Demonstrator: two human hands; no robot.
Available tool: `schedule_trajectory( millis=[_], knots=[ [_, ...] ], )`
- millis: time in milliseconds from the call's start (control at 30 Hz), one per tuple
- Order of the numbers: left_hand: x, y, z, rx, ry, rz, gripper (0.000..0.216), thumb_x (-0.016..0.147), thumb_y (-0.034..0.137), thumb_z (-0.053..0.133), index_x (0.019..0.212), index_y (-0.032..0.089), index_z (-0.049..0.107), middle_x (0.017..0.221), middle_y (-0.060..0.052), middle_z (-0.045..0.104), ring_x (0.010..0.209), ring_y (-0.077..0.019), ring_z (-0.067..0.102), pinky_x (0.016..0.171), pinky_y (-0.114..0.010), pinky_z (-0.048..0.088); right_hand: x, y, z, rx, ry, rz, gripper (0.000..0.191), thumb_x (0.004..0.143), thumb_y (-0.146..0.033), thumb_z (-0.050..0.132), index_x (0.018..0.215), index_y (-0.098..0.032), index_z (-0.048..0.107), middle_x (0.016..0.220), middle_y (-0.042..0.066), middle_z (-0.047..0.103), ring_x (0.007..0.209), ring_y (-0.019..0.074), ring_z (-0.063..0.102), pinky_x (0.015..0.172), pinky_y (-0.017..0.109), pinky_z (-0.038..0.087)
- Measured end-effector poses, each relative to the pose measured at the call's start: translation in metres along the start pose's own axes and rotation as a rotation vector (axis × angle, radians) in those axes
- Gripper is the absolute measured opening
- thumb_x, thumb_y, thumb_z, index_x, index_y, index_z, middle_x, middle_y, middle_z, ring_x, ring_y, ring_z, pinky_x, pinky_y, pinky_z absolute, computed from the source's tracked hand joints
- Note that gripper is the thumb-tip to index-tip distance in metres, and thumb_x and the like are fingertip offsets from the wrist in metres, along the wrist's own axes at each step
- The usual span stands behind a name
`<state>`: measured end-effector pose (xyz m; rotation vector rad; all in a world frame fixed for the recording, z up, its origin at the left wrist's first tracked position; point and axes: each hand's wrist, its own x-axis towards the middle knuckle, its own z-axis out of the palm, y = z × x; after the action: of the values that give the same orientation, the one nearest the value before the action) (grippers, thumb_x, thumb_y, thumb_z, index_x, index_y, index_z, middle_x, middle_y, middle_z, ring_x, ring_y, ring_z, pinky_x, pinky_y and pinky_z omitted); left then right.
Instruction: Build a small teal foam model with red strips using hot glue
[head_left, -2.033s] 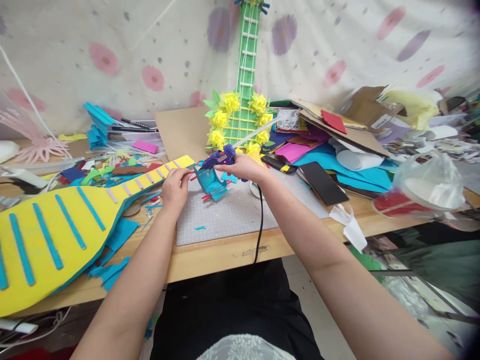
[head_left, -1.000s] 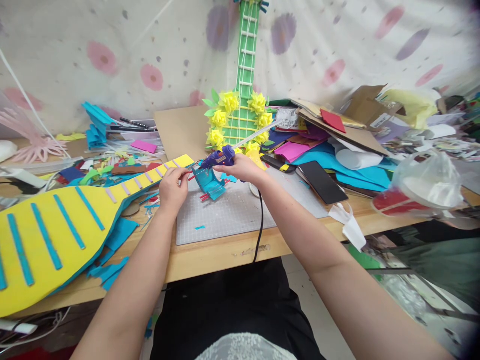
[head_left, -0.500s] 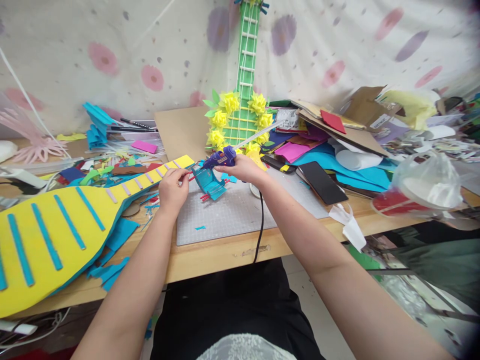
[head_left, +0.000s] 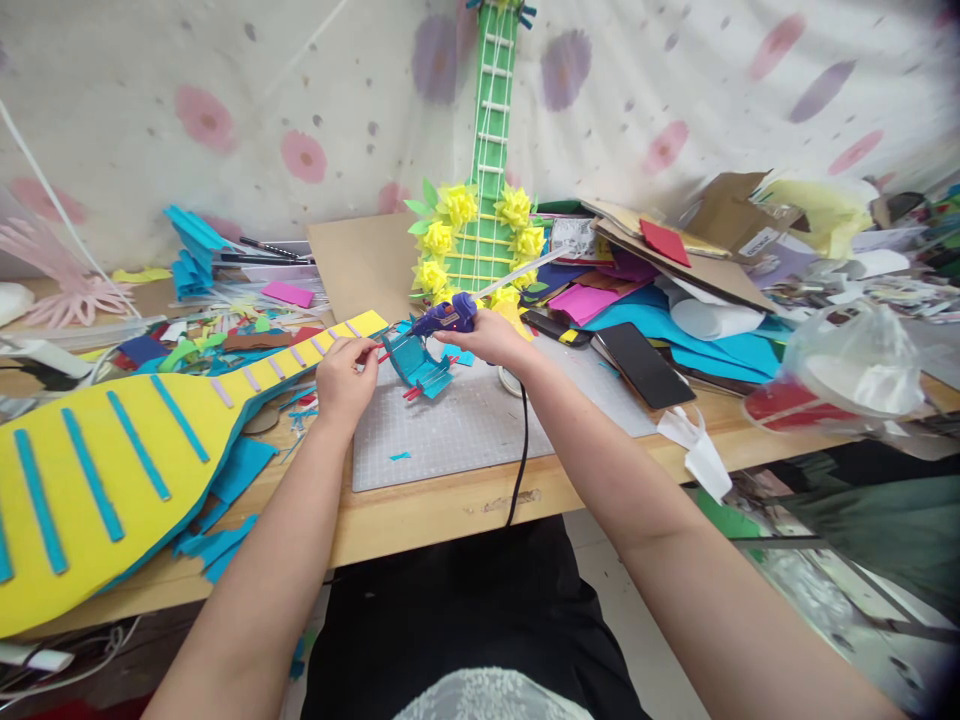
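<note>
Wrapped around a blue hot glue gun (head_left: pixel 444 317), my right hand (head_left: pixel 491 338) keeps its nozzle low over a curved blue craft piece (head_left: pixel 417 366) with red sticks at its ends. A clear glue stick (head_left: pixel 525 270) juts from the gun's back. My left hand (head_left: pixel 347 378) is closed in a pinch at the red stick on the blue piece's left end. The piece is held above a grey cutting mat (head_left: pixel 450 450). Left of my left hand lies a yellow felt-like instrument shape (head_left: pixel 187 400) with blue and pink strips.
A green instrument model (head_left: pixel 491 150) with yellow flowers stands at the back. A phone (head_left: pixel 643 366), a plastic-wrapped tub (head_left: pixel 832 375) and stacked coloured sheets (head_left: pixel 690 330) lie to the right. Blue scraps (head_left: pixel 244 470) lie on the left; the gun's black cord (head_left: pixel 519 460) hangs over the table edge.
The glue gun has shifted very slightly to the right and down over the blue piece. My left hand stays almost still, with the same pinch.
</note>
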<state>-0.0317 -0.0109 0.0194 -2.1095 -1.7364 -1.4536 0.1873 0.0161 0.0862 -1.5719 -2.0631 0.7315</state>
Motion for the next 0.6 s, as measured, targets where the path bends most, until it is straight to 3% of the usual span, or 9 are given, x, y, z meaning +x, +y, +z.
schedule_trajectory(
  millis=[600],
  knots=[
    [0.0007, 0.0008, -0.0006, 0.006, -0.001, 0.003, 0.010, 0.074, 0.018, 0.053, 0.074, 0.019, 0.063, 0.072, -0.002, 0.061, 0.067, -0.0138, 0.056, 0.069, -0.028, 0.045, 0.0040, -0.0029, 0.0065, -0.013, -0.007, -0.009, 0.041, 0.075, -0.053, 0.060, 0.099, -0.021, 0.069, 0.091, 0.006, 0.068, 0.084, 0.0186, 0.062, 0.072, 0.027, 0.045]
  ],
)
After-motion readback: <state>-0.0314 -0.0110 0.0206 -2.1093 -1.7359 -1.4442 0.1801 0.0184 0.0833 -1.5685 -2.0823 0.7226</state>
